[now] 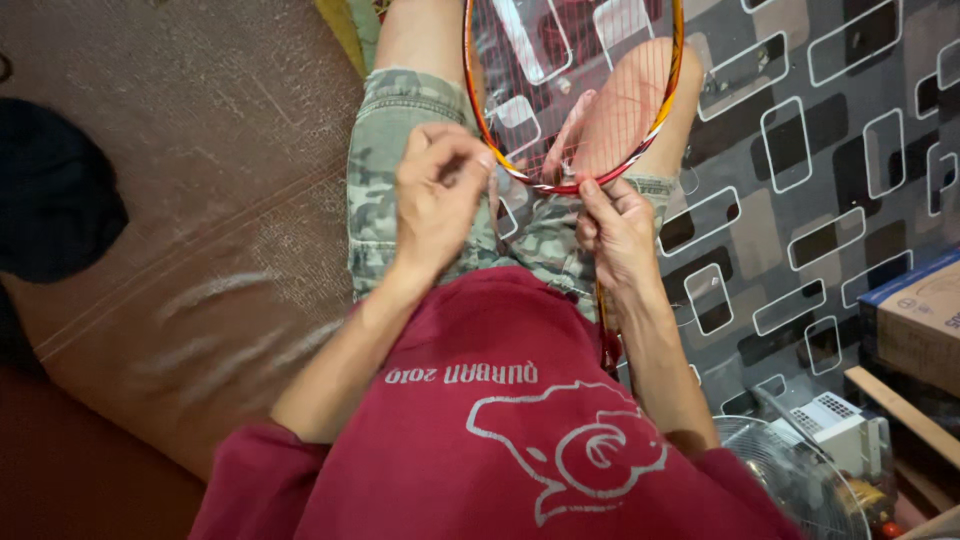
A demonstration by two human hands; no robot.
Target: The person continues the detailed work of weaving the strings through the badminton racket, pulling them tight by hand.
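A badminton racket [668,90] with an orange and red frame and red strings stands over my lap, head pointing away from me. My right hand [617,232] grips the racket at the bottom of its head, fingers pinched on the frame and strings. My left hand [438,195] is closed at the left lower edge of the frame, fingertips pinched together on what looks like a thin string; the string itself is hard to see. I sit in camouflage shorts [390,170] and a dark red shirt [480,440].
A brown mat [180,180] covers the floor at left, with a dark object [50,190] on it. Patterned grey flooring [800,150] lies at right. A cardboard box [920,315], a white device [825,420] and a fan grille [790,480] crowd the lower right.
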